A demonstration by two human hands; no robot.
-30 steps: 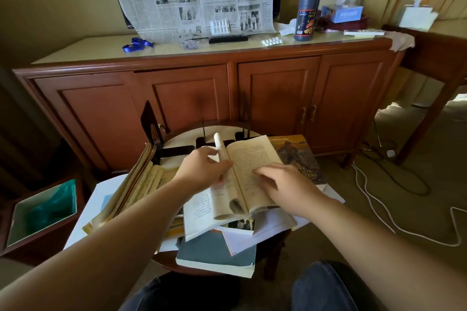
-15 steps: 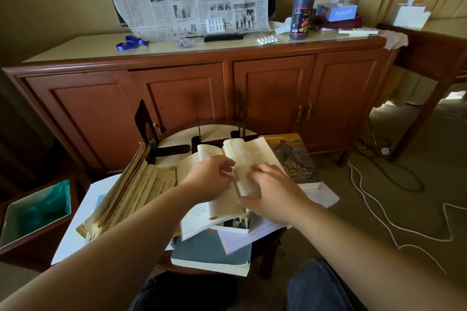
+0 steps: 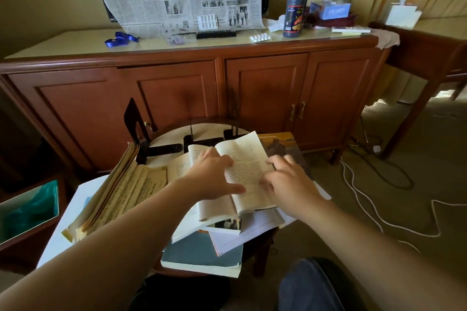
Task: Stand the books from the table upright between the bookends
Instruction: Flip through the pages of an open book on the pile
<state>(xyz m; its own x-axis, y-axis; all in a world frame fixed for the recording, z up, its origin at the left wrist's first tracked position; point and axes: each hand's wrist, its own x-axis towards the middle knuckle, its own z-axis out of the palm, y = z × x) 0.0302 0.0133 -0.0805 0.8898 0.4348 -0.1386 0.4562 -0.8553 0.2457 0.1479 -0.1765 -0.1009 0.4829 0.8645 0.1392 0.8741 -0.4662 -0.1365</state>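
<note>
A small open book [image 3: 246, 166] lies on top of a pile of books on the round table [image 3: 164, 137]. My left hand [image 3: 214, 177] rests flat on its pages with the fingers spread. My right hand [image 3: 290, 182] curls its fingers round the right edge of the same book, thumb on the page. Black metal bookends [image 3: 134, 121] [image 3: 233, 118] stand at the table's far side with nothing between them. A yellowed open book [image 3: 121, 189] lies to the left, a brown-covered book [image 3: 283, 144] to the right, and a grey-blue book [image 3: 199, 252] sits lowest at the front.
A wooden sideboard [image 3: 265, 88] stands right behind the table. A bin with a green liner [image 3: 27, 212] is low on the left. White cables [image 3: 366, 204] trail over the carpet on the right. Loose white sheets [image 3: 252, 230] stick out of the pile.
My left hand let a raised sheaf of pages down and now lies flat on the book. My right hand slid from the page's middle to its right edge.
</note>
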